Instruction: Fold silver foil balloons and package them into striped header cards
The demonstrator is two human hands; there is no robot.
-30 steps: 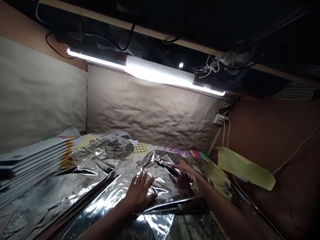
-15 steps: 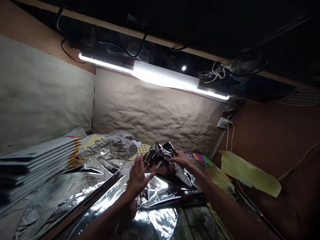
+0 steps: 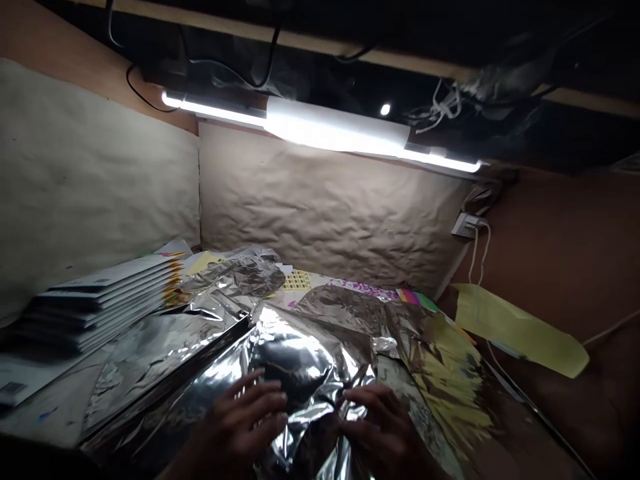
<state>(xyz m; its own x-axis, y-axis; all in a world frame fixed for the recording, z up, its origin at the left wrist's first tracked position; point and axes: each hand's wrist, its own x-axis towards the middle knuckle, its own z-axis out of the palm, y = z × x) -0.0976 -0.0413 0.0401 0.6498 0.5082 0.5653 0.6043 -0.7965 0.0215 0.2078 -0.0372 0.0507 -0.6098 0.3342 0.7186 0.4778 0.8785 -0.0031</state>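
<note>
Shiny silver foil (image 3: 290, 347) lies crumpled across the middle of the work surface and reaches down to the lower edge of the view. On its left part rests my left hand (image 3: 245, 420), fingers spread and slightly curled, somewhat blurred. My right hand (image 3: 383, 423) is at the foil's right side, its thumb and fingers pinching a gathered fold. The foil between the hands is creased, with bright reflections.
Stacked booklets (image 3: 125, 293) stand at the left. More crumpled foil (image 3: 235, 277) and a yellow patterned sheet (image 3: 297, 280) lie behind. A yellow sheet (image 3: 520, 327) hangs at the right below a socket (image 3: 467, 225). A lit tube (image 3: 335, 130) spans above.
Both hands have come down and nearer to me. The foil that stood bunched up between them now lies lower and more spread out. The view has shifted slightly.
</note>
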